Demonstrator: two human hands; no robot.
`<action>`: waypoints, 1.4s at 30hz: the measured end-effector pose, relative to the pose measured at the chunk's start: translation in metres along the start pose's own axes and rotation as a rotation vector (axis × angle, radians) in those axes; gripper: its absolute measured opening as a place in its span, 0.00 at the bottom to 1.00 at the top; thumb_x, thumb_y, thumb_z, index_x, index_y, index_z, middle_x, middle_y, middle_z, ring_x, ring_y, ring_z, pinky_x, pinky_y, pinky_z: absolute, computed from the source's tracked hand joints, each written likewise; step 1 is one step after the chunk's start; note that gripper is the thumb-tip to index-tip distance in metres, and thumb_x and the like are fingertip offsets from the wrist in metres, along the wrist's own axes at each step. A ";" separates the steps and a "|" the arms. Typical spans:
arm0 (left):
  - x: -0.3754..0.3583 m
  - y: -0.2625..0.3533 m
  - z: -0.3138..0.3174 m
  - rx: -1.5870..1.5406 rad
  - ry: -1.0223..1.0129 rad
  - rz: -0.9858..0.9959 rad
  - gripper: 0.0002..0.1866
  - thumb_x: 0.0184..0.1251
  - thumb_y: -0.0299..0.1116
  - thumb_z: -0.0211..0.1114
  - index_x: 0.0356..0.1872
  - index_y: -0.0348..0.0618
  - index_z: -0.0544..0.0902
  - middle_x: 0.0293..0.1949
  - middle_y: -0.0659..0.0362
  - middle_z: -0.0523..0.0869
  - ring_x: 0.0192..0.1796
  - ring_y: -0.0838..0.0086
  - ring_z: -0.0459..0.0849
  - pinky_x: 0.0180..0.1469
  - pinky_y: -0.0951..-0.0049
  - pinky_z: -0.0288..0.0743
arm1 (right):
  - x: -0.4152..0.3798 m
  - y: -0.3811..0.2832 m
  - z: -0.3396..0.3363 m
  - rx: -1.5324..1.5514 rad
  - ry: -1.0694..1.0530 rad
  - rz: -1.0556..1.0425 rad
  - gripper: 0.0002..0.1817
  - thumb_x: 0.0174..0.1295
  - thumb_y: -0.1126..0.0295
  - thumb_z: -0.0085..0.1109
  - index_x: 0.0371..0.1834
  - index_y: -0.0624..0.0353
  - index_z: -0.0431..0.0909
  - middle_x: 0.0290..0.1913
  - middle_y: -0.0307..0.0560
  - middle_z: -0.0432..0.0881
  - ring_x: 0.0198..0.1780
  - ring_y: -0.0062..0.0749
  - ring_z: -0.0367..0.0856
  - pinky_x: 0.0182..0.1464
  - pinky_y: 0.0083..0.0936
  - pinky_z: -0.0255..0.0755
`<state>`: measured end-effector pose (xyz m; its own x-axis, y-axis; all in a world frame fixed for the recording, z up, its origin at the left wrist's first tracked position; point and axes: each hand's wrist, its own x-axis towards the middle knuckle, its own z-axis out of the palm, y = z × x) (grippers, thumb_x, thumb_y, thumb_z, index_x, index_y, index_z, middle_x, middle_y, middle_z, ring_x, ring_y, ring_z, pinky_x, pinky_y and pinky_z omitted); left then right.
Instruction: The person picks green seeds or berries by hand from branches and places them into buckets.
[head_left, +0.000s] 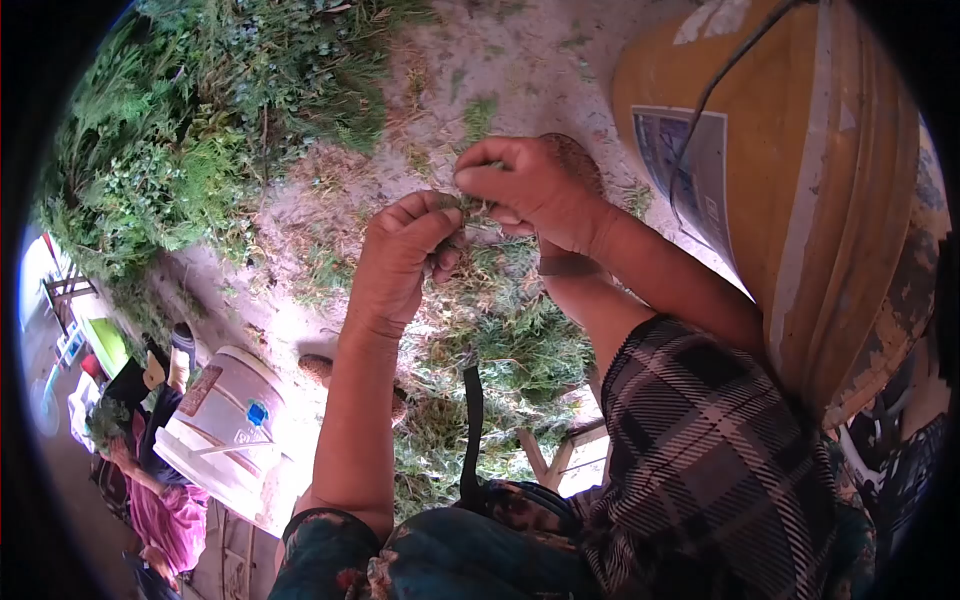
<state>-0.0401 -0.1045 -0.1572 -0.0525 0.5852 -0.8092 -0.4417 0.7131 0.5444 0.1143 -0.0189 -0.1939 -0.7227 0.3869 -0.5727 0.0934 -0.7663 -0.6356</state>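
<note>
My left hand (403, 245) is closed, thumb and forefinger pinching a small green plant sprig (452, 203). Just up and to the right of it, my right hand (530, 190) is closed too, its fingertips pinched at thin bits of the same greenery. The two hands nearly touch. Much of the sprig is hidden by the fingers. Below them, loose green cuttings (520, 350) lie scattered over the floor.
A big heap of leafy stems (210, 130) covers the upper left. At the right stands a large yellow barrel (780, 160) with a dark cord. A white bucket (225, 430) is at lower left, beside another person in pink (175, 525) holding greenery.
</note>
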 end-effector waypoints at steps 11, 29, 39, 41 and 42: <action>-0.009 -0.011 -0.003 -0.095 0.047 -0.060 0.04 0.60 0.29 0.60 0.29 0.44 0.75 0.20 0.65 0.76 0.18 0.85 0.70 0.19 0.86 0.63 | 0.000 0.009 0.004 0.000 -0.128 0.105 0.13 0.61 0.66 0.58 0.43 0.61 0.72 0.22 0.32 0.69 0.17 0.09 0.59 0.15 0.11 0.51; 0.073 -0.001 -0.135 1.064 0.797 0.506 0.07 0.60 0.29 0.58 0.34 0.37 0.80 0.29 0.48 0.84 0.30 0.60 0.82 0.34 0.65 0.74 | 0.006 0.025 -0.015 0.367 -0.094 0.209 0.09 0.63 0.64 0.55 0.36 0.57 0.71 0.32 0.42 0.74 0.19 0.11 0.64 0.13 0.09 0.57; 0.018 -0.029 -0.043 0.468 0.347 0.370 0.10 0.65 0.32 0.60 0.43 0.41 0.79 0.28 0.66 0.79 0.26 0.85 0.71 0.26 0.83 0.66 | 0.005 0.031 -0.009 0.342 -0.054 0.208 0.13 0.63 0.59 0.52 0.37 0.60 0.74 0.32 0.44 0.77 0.24 0.19 0.72 0.15 0.16 0.65; 0.006 -0.029 -0.026 0.302 -0.033 0.320 0.11 0.62 0.28 0.62 0.45 0.40 0.79 0.33 0.64 0.80 0.31 0.84 0.75 0.33 0.82 0.72 | 0.005 0.029 -0.008 0.492 -0.038 0.356 0.15 0.63 0.58 0.51 0.38 0.60 0.75 0.33 0.46 0.78 0.29 0.24 0.76 0.17 0.20 0.70; 0.008 -0.024 -0.027 0.367 0.073 0.347 0.11 0.62 0.28 0.62 0.46 0.40 0.79 0.33 0.63 0.80 0.31 0.84 0.75 0.33 0.82 0.72 | 0.006 0.030 -0.011 0.490 -0.039 0.353 0.15 0.63 0.58 0.51 0.38 0.60 0.75 0.33 0.46 0.78 0.29 0.24 0.76 0.17 0.20 0.70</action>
<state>-0.0538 -0.1273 -0.1830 -0.2089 0.7924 -0.5731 -0.0440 0.5778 0.8150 0.1202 -0.0343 -0.2221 -0.7310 0.0539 -0.6802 0.0125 -0.9956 -0.0924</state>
